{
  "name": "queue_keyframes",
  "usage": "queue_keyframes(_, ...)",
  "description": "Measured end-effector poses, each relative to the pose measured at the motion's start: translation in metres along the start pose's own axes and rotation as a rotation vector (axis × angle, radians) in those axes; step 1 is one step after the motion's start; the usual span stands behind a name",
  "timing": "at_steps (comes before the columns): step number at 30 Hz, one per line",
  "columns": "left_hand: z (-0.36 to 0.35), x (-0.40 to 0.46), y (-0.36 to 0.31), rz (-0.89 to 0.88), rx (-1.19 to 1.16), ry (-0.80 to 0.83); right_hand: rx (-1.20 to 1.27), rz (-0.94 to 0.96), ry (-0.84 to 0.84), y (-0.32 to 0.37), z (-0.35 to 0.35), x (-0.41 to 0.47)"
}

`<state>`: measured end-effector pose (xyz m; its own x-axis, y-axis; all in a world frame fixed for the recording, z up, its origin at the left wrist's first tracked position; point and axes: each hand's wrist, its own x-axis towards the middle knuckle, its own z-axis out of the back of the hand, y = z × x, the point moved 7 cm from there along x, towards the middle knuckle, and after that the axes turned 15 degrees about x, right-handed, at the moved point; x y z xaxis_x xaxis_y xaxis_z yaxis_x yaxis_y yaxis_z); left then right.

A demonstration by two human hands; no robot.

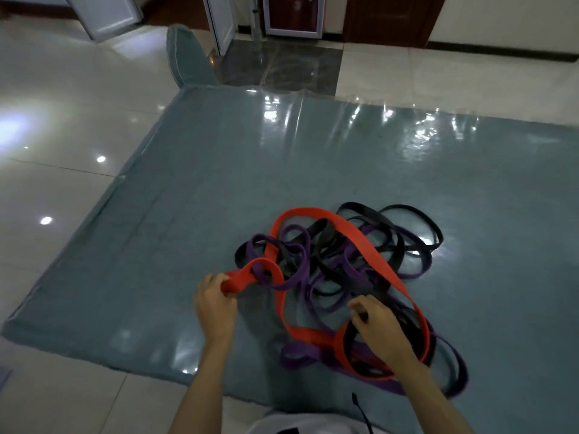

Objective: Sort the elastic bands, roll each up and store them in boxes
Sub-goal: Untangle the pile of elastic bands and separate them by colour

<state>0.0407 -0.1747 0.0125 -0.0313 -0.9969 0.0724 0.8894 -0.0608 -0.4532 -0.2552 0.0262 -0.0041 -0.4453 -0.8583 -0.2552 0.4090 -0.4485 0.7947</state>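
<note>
head view, landmark: the teal mat (219,183) on the tile floor (62,89), everything placed relative to it.

pile: tangled elastic bands (338,270) sit on the mat's near half, right of its middle. red, purple and black all looped thru each other, nothing sorted or rolled yet imo.

red band: widest one (360,242), prob why it gets pulled first. its big loop runs long-ways from the mat's centre back toward the near edge, arching over the purple + black ones, then doubling back across the bottom of the pile.

left hand: left hand (216,303) is over the mat just left of the pile, fingers clenched round a bunched end of the red band. that end points left, away from the heap, so looks like it's held to draw the band out sideways w/o dragging the rest.

right hand: right hand (374,321) is on the pile's near-right part, fingers curled down among the strands inside the red loop. seems to be pinching a dark band there, but can't tell for sure what it has. my guess: holding the others back while the red one comes free.

purple bands: purple bands (297,277) thinner, snaking thru the middle and trailing to the mat's near edge.

black bands: black bands (407,233) mostly on the far-right side of the pile, loops lying flat.

boxes: none in view, on the mat or off it.

risk: red loop is threaded under purple near the left hand, so a hard tug prob tightens the knot.
</note>
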Motion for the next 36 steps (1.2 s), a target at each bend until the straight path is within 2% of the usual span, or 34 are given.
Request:
queue_keyframes(3, 0.014, 0.024, 0.01, -0.121, 0.092, -0.066, 0.04, 0.002, -0.018, 0.006, -0.004, 0.014)
queue_keyframes(5, 0.008, 0.029, 0.019, -0.193, 0.218, 0.009, 0.063, -0.006, -0.012, 0.011, -0.008, 0.024)
queue_keyframes(7, -0.011, 0.035, 0.034, -0.222, 0.321, 0.207, 0.075, -0.012, 0.01, 0.016, -0.014, 0.035)
queue_keyframes(9, -0.03, 0.034, 0.05, -0.217, 0.373, 0.49, 0.071, -0.004, 0.029, 0.019, -0.018, 0.043)
queue_keyframes(11, -0.037, 0.035, 0.058, -0.184, 0.367, 0.626, 0.068, 0.003, 0.05, 0.022, -0.021, 0.053)
queue_keyframes(14, -0.03, 0.05, 0.053, -0.068, 0.321, 0.541, 0.076, 0.001, 0.078, 0.027, -0.028, 0.069)
queue_keyframes(16, -0.028, 0.06, 0.041, -0.047, 0.316, 0.463, 0.09, -0.001, 0.111, 0.033, -0.035, 0.081)
queue_keyframes(18, -0.033, 0.066, 0.022, -0.05, 0.203, 0.437, 0.088, 0.011, 0.163, 0.041, -0.045, 0.094)
queue_keyframes(21, -0.053, 0.061, -0.01, -0.088, 0.097, 0.515, 0.097, 0.024, 0.215, 0.054, -0.064, 0.111)
queue_keyframes(24, -0.075, 0.049, -0.023, -0.059, 0.116, 0.615, 0.064, -0.046, 0.226, 0.054, -0.084, 0.121)
queue_keyframes(30, -0.085, 0.054, -0.011, 0.019, 0.038, 0.585, 0.014, -0.134, 0.112, 0.04, -0.092, 0.124)
queue_keyframes(36, -0.083, 0.051, -0.007, -0.043, -0.207, 0.578, 0.148, -0.167, 0.226, 0.025, -0.086, 0.116)
